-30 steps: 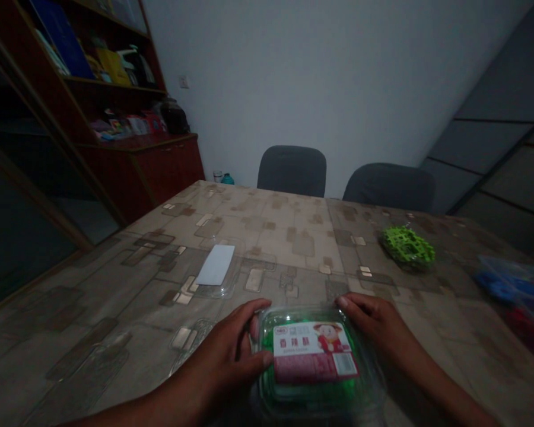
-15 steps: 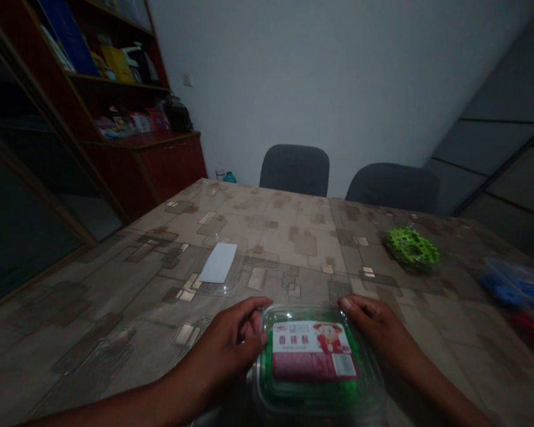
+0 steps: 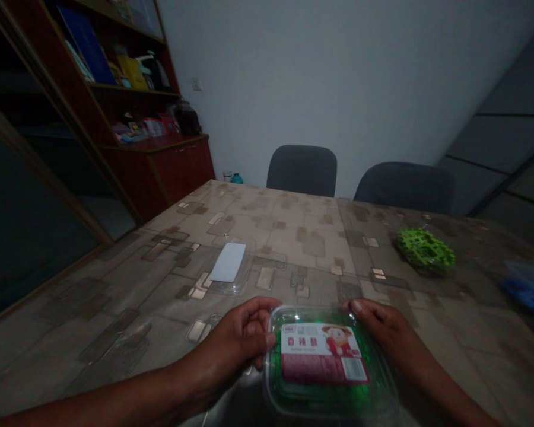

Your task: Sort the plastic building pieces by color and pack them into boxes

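Observation:
A clear plastic food container (image 3: 324, 394) with a white and pink label on its lid is near the table's front edge, and something green shows inside it. My left hand (image 3: 249, 335) grips its left rim, thumb on top and fingers curled at the side. At the far right corner, my right hand (image 3: 378, 323) has its thumb and fingers closed on the rim. Beyond my left hand lies a clear plastic lid with a white label (image 3: 229, 262), flat on the table.
Bright green pieces fill a clear container (image 3: 425, 252) at the right. Farther right is a tub with blue pieces (image 3: 527, 293), with something red beside it. A patterned cloth covers the table (image 3: 293, 228). Two grey chairs (image 3: 301, 171) stand behind it, and a red-brown cabinet (image 3: 178, 169) at the left.
The whole view has shifted slightly, so everything appears a little farther right. Both hands keep their hold on the container, which looks nearly unmoved between them.

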Demonstrator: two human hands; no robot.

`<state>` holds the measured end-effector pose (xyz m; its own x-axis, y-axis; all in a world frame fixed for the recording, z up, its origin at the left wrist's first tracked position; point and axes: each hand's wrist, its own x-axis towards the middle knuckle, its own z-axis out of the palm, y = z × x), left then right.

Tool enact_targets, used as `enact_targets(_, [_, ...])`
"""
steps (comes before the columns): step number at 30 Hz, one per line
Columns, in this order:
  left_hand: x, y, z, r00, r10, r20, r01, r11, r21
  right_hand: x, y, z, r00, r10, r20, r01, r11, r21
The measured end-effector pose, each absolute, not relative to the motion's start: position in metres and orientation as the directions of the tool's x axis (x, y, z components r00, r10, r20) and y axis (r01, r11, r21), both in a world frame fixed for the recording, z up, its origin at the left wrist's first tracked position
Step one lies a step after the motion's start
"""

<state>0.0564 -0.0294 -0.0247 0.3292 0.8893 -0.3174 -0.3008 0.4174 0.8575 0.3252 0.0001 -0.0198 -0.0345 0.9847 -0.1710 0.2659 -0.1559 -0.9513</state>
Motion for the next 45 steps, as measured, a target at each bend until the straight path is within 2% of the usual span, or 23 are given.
enact_targets(6, [0.054,-0.034,-0.034,0.315,0.893,-0.32,-0.269,0.408,0.873,0.327,-0.002,-0.02,-0.035,0.989,-0.141,0.322,-0.122,-0.939])
enact_targets(12, [0.055,-0.034,-0.033,0.32,0.903,-0.285,-0.189,0.356,0.915,0.327,-0.006,-0.024,0.026,0.999,-0.042,0.374,-0.049,-0.926])
enact_targets(20, [0.058,-0.037,-0.023,0.303,0.914,-0.269,-0.158,0.326,0.932,0.331,-0.015,-0.013,-0.023,0.978,-0.208,0.242,-0.197,-0.95])
enact_targets(29, [0.055,-0.041,-0.022,0.301,0.913,-0.274,-0.15,0.329,0.932,0.351,-0.052,-0.029,0.021,0.981,-0.194,0.441,-0.183,-0.878])
enact_targets(33, [0.055,-0.039,-0.023,0.31,0.918,-0.248,-0.144,0.303,0.942,0.352,-0.056,-0.038,0.013,0.984,-0.175,0.379,-0.167,-0.91])
enact_targets(39, [0.057,-0.037,-0.027,0.315,0.91,-0.27,-0.181,0.337,0.924,0.339,-0.055,-0.036,0.005,0.979,-0.202,0.171,-0.2,-0.965])
enact_targets(45, [0.058,-0.037,-0.026,0.3,0.902,-0.311,-0.261,0.391,0.882,0.333,-0.058,-0.035,0.07,0.977,-0.2,0.136,-0.208,-0.968])
